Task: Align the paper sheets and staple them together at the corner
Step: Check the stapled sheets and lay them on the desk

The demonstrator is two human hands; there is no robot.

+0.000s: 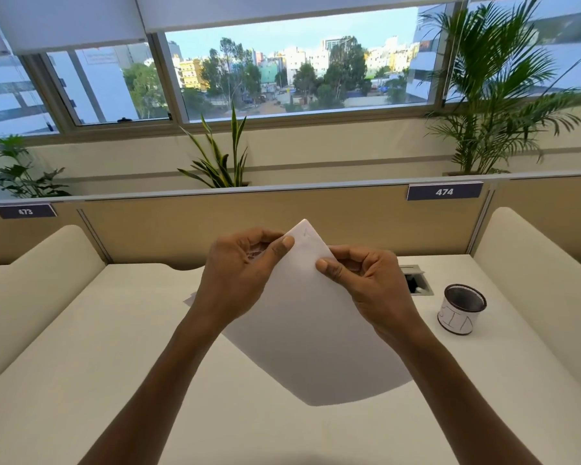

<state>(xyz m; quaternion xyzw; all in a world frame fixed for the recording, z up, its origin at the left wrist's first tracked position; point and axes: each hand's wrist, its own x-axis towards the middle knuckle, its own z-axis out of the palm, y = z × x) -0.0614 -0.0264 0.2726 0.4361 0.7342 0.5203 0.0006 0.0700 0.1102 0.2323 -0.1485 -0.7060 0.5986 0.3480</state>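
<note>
— Hands?
— Both raised over the bench (121, 330), forearms reaching in from the bottom edge and converging. Left hand (239, 280) pinching the paper sheets (312, 330) near the top corner, thumb on the front face, fingers curled behind. Right hand (366, 283) pinching the opposite edge just below that corner, thumb likewise on the front.
— And the paper?
— Held up in the air between the two hands, one corner pointing up and away, the rest hanging down toward the bench. Faint mark near the raised corner; too small to tell what.
— Counts?
— Two hands. Number of sheets in the stack: cannot tell. One more white corner (190, 299) peeking out flat on the bench by the left wrist. One mesh cup (461, 308) to the right, well apart. Three plants behind the partition (215, 226). Two number tags, 473 (25, 211) and 474 (444, 191).
</note>
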